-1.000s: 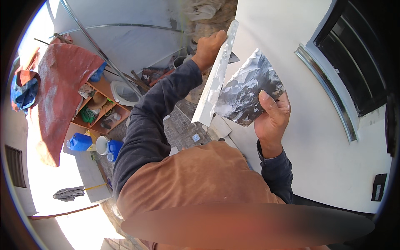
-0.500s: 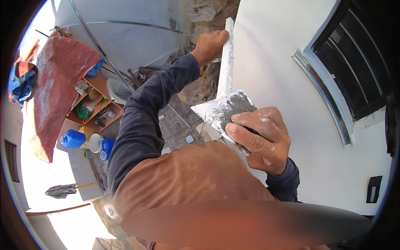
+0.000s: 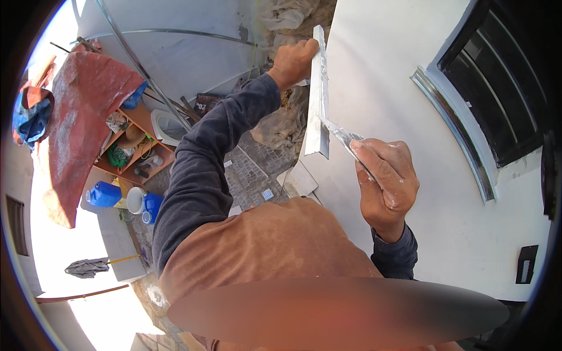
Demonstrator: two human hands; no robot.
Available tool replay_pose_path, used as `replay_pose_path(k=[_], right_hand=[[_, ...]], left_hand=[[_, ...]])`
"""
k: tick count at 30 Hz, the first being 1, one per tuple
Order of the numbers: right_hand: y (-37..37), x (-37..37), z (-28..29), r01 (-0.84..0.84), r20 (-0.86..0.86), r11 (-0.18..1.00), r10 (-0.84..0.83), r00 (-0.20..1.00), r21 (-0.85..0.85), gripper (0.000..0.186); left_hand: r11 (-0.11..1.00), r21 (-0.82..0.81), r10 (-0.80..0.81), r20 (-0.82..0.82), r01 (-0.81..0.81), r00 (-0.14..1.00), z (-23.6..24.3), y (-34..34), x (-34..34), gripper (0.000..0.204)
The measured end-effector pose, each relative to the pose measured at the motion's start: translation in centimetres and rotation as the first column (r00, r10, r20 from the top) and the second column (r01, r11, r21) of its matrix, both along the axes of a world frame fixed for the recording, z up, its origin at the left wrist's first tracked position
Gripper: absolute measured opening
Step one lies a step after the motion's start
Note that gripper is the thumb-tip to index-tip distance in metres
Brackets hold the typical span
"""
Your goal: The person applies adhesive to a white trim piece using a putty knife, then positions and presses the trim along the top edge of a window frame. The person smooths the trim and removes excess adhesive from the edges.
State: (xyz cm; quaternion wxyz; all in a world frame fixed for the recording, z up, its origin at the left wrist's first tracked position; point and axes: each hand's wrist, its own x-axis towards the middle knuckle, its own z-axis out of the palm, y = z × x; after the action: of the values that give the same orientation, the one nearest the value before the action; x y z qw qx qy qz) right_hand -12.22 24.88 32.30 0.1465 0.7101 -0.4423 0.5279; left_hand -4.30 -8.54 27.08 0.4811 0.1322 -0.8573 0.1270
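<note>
Near the top centre, my left hand (image 3: 293, 63) is closed round the upper part of a long, narrow metal angle strip (image 3: 317, 126). White paste is smeared along its right edge, and its lower end hangs toward me, close to the white wall. My right hand (image 3: 389, 181), spotted with white, grips a flat putty scraper (image 3: 346, 137) between thumb and fingers. The scraper appears nearly edge-on, with white paste on its blade. Its tip meets the strip's right edge below my left hand. My right fingers hide the scraper's near end.
The white wall (image 3: 374, 76) rises at right with a dark window (image 3: 492, 82) and a shiny metal sill (image 3: 456, 134). At left are a metal pole (image 3: 132, 52), a red sheet (image 3: 82, 111), an orange shelf (image 3: 137, 120), a blue jug (image 3: 105, 194) and a white bucket (image 3: 136, 200).
The scraper has turned from showing its broad face to nearly edge-on. My right hand shifted slightly right, and the strip's lower end came into view. My left hand kept its grip.
</note>
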Motion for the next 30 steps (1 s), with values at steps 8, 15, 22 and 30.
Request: replay_pose_path(k=[8, 15, 22, 30], right_hand=[[1.1, 0.5, 1.1, -0.071, -0.067, 0.991, 0.064, 0.996, -0.112, 0.04], [-0.6, 0.4, -0.4, -0.107, 0.04, 0.994, 0.107, 0.993, -0.01, 0.048], [-2.2, -2.7, 0.4, 0.174, 0.166, 0.984, -0.167, 0.972, -0.03, 0.039], [-8.7, -6.1, -1.0, 0.628, -0.139, 0.759, -0.65, 0.747, -0.172, 0.038]], left_hand=[[1.0, 0.019, -0.009, -0.017, 0.01, 1.0, -0.1, 0.1, -0.1, 0.026], [0.999, 0.041, -0.014, -0.049, 0.016, 0.999, 0.1, 0.3, 0.5, 0.024], [0.977, -0.014, -0.215, -0.061, 0.215, 0.975, 0.8, 1.9, 1.6, 0.02], [0.909, -0.036, -0.416, -0.12, 0.415, 0.902, 2.2, 5.8, 1.1, 0.016]])
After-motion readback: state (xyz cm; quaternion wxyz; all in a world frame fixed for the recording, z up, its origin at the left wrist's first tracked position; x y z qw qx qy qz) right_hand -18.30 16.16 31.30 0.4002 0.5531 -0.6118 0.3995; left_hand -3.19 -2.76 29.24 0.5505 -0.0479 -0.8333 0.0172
